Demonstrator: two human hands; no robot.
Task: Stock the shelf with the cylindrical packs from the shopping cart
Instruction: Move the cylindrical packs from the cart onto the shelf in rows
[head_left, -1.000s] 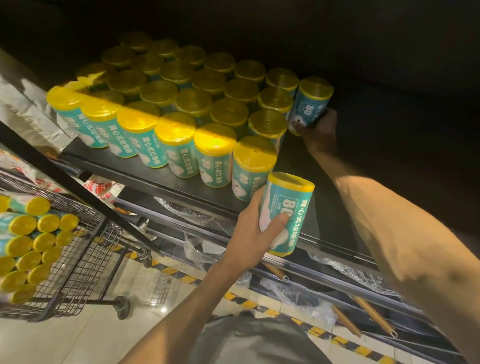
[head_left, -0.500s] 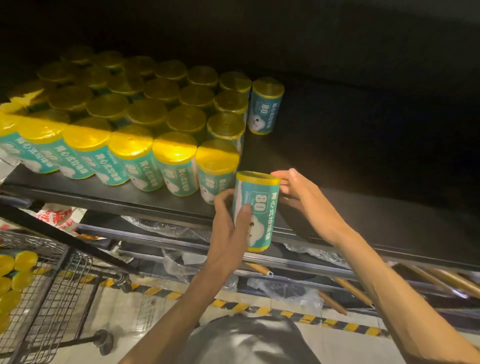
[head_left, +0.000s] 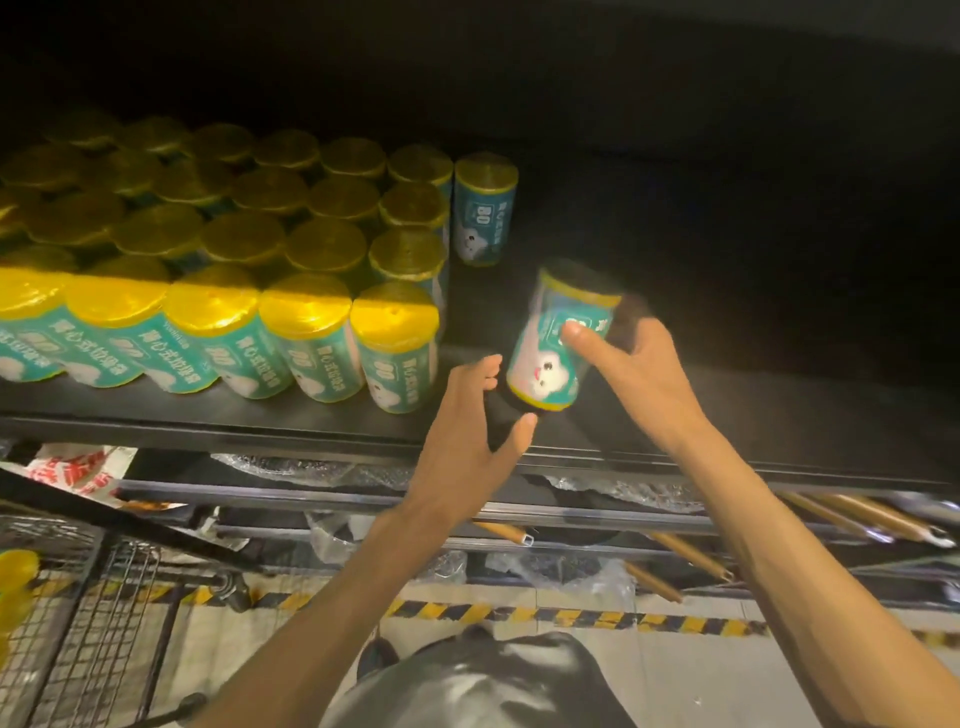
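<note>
Pack (head_left: 558, 338), blurred, tilting at two o'clock from shelf (head_left: 260, 410) rows; right hand (head_left: 631, 374) gripping mid-body; left hand (head_left: 467, 415) hanging open. Probably light, soft-wrapped.

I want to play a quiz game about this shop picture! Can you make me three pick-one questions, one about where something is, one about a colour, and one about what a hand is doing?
1. Where does the lone pack stand?
A. At the back, right of the rows
B. On the floor
C. On top of the rows

2. What colour are the packs' tops?
A. Red
B. Yellow
C. White

3. What is the left hand doing?
A. Gripping the pack
B. Open, holding nothing
C. Pushing the cart

Answers:
1 A, the lone pack stands on the shelf beside the last row.
2 B, the front packs show yellow tops.
3 B, the left hand has loose fingers; the right hand grips the tilted pack.
</note>
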